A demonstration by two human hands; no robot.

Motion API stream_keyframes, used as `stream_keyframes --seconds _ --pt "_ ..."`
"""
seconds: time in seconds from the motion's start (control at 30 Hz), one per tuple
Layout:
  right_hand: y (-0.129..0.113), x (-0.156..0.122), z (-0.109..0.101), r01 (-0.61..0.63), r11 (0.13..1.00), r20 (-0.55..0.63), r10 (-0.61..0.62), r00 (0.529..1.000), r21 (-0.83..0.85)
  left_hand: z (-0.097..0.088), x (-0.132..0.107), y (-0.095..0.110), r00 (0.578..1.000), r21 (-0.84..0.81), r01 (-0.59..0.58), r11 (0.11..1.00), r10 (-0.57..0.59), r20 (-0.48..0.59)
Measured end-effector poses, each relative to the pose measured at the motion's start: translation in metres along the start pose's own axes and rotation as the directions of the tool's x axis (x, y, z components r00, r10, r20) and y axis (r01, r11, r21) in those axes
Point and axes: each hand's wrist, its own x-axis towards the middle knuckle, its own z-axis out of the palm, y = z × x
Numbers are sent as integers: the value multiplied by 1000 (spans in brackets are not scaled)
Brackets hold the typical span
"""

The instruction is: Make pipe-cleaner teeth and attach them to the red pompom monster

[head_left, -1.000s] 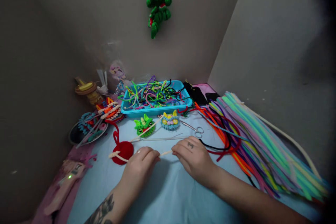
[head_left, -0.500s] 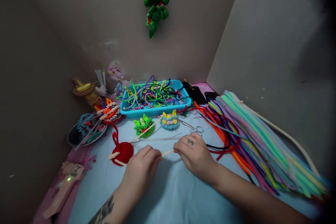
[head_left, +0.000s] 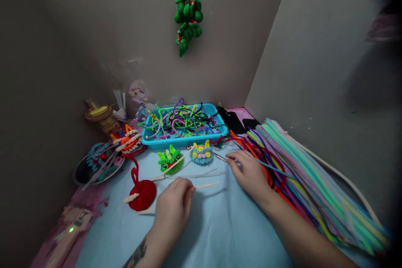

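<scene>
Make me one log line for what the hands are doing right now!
left hand: pinching cream strand | right hand: at scissors, grip unclear | near left hand: red round piece | beyond: blue tray

The scissors point(head_left: 220, 157) look like smooth, shiny metal, the cream strip point(head_left: 207, 185) and bundled stems point(head_left: 317, 180) matt and fuzzy, the red disc point(head_left: 146, 197) and hanging ornament point(head_left: 188, 12) similarly rough-piled, the tray point(head_left: 185, 140) slightly glossy plastic, the blue cloth point(head_left: 220, 226) matt and softly creased, and the wall point(head_left: 232, 50) dull.
</scene>
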Motion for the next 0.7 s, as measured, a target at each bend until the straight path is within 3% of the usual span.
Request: stream_keyframes --seconds 0.1,0.2,0.27,0.37,0.47,0.57,0.7 --pt "-6 0 12 64 997 184 -57 981 -31 7 -2 -5 998 -133 55 990 -53 20" --pt "-19 0 24 61 990 349 -14 937 -125 12 -4 -9 986 -325 166 931 -160 45" --pt "-25 -1 31 64 985 391 3 920 -160 15 -4 -12 955 -474 297 829 -260 144" --pt "-29 -3 36 95 981 417 -16 909 -170 20 -4 -12 876 -642 482 596 -348 335" --pt "-27 -6 31 140 971 418 -46 908 -197 22 -4 -11 848 -737 523 428 -343 403" --pt "-18 -6 15 156 957 351 -64 934 -243 21 -4 -9 862 -799 490 349 -333 384" --pt "-6 -5 -7 -57 986 143 80 987 -159 18 -4 -8 877 -828 436 353 -372 304"
